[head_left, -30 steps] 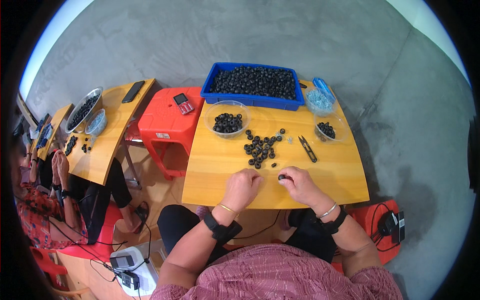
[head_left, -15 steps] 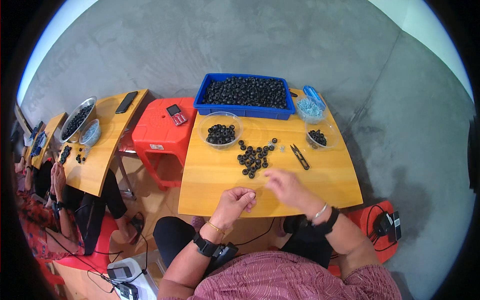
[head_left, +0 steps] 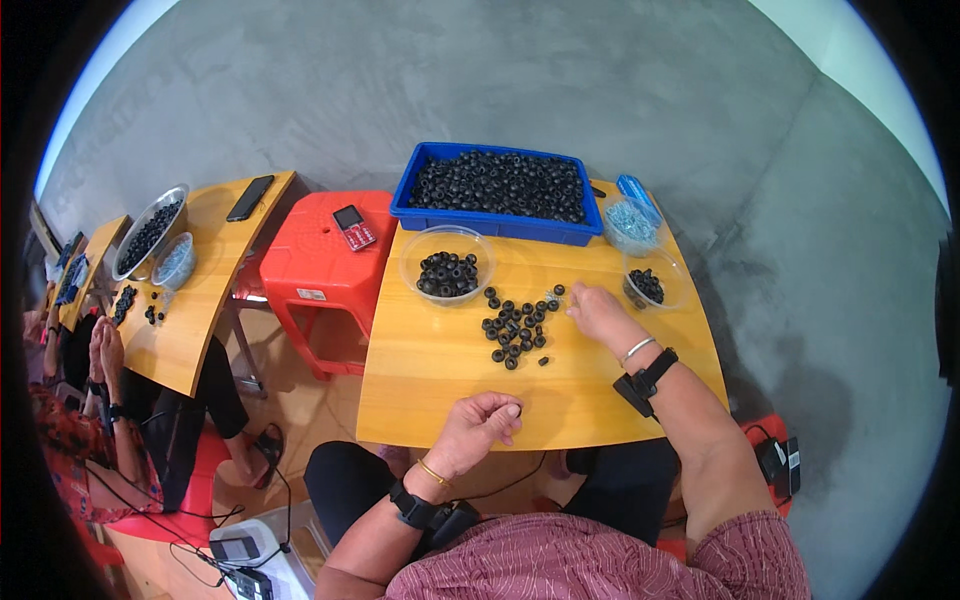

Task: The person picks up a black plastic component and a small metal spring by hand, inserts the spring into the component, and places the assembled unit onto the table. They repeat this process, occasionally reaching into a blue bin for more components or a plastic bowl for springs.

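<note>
The left hand (head_left: 478,425) rests near the front edge of the wooden table (head_left: 430,400), fingers curled together around what looks like one small black ring, though the view is too small to be sure of it. The right hand (head_left: 598,312) reaches forward, fingers loosely spread and holding nothing I can make out, its tips just beside the loose pile of black rubber rings (head_left: 517,327) at the table's middle.

These rings look light, small and somewhat soft, probably grippy rather than slippery; a fingertip pinch across the outer rim, or a fingertip through the hole, should hold one. They seem sturdy, but they roll and scatter easily.

Behind the pile, toward the table's back edge, stands a clear bowl of rings (head_left: 447,264); behind that, a blue bin (head_left: 497,222) heaped with more. Right of the pile sits a small clear cup (head_left: 652,280) with a few rings, and a cup of pale blue parts (head_left: 632,222) at the back right corner.

Bare table lies between the pile and the front edge, giving open room for the hands; the front and side edges are unguarded, so a rolling ring could drop off. A red stool (head_left: 320,265) with a phone stands left of the table.
</note>
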A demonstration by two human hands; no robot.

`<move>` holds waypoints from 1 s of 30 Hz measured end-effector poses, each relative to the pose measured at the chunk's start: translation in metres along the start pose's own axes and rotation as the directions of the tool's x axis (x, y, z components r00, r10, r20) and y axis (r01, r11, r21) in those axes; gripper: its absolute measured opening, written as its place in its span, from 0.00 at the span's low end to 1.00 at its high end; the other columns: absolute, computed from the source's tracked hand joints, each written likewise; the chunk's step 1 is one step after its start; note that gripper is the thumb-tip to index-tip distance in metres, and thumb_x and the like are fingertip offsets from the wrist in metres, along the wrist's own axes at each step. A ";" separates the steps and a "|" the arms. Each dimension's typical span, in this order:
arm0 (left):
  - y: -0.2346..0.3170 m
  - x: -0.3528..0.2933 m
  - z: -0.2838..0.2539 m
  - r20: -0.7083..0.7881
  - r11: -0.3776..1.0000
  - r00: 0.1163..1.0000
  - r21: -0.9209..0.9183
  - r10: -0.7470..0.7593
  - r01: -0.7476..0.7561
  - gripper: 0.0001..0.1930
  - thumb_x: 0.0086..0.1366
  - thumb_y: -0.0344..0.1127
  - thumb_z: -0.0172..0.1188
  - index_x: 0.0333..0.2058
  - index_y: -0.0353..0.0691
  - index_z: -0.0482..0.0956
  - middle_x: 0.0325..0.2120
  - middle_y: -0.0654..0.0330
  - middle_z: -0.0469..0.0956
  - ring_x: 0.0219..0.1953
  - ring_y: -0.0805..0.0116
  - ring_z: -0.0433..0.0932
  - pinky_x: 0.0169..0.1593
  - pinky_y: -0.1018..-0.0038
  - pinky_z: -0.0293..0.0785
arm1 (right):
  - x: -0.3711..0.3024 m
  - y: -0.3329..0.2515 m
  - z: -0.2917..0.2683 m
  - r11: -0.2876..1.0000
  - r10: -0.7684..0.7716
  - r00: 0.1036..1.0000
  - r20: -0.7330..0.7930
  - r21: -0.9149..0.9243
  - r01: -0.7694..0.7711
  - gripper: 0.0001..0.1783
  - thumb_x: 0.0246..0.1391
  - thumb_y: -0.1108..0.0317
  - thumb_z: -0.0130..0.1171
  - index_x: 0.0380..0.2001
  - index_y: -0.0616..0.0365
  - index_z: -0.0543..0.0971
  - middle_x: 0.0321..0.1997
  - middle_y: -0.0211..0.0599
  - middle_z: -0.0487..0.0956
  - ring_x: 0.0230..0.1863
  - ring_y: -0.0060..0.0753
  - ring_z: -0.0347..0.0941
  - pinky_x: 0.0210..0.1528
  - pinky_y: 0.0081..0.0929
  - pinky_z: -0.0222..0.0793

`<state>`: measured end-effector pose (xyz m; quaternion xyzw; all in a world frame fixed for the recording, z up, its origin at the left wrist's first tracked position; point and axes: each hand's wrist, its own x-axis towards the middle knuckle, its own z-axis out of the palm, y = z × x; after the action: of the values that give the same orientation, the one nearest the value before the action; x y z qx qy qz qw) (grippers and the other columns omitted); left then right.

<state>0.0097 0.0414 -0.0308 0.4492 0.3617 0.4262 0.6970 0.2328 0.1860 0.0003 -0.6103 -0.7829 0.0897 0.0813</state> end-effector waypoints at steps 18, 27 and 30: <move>-0.003 0.000 0.003 -0.109 0.981 0.989 -0.181 -0.096 0.075 0.11 0.64 0.36 0.42 0.33 0.33 0.67 0.26 0.57 0.72 0.27 0.73 0.72 0.32 0.76 0.74 | -0.049 0.004 -0.010 0.949 0.095 0.978 -0.183 0.312 -0.034 0.11 0.43 0.68 0.52 0.31 0.63 0.70 0.27 0.52 0.74 0.33 0.51 0.71 0.36 0.38 0.67; 0.000 0.003 0.004 -0.157 0.963 0.979 -0.253 -0.133 0.091 0.12 0.65 0.35 0.40 0.33 0.32 0.67 0.30 0.54 0.72 0.30 0.66 0.74 0.37 0.71 0.75 | -0.068 0.022 0.008 0.962 0.103 0.986 -0.131 0.263 -0.065 0.08 0.44 0.67 0.51 0.27 0.60 0.72 0.26 0.46 0.75 0.31 0.47 0.72 0.33 0.36 0.67; -0.001 0.002 0.003 -0.131 0.973 0.987 -0.220 -0.092 0.062 0.11 0.64 0.35 0.41 0.32 0.32 0.68 0.27 0.57 0.71 0.27 0.70 0.73 0.34 0.74 0.75 | -0.060 0.015 0.008 0.955 0.028 0.993 -0.119 0.297 0.008 0.07 0.44 0.68 0.50 0.26 0.60 0.73 0.26 0.46 0.75 0.31 0.47 0.72 0.34 0.35 0.67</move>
<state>0.0134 0.0421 -0.0305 0.3254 0.3788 0.4660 0.7304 0.2598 0.1308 -0.0125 -0.5995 -0.7510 0.1693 0.2190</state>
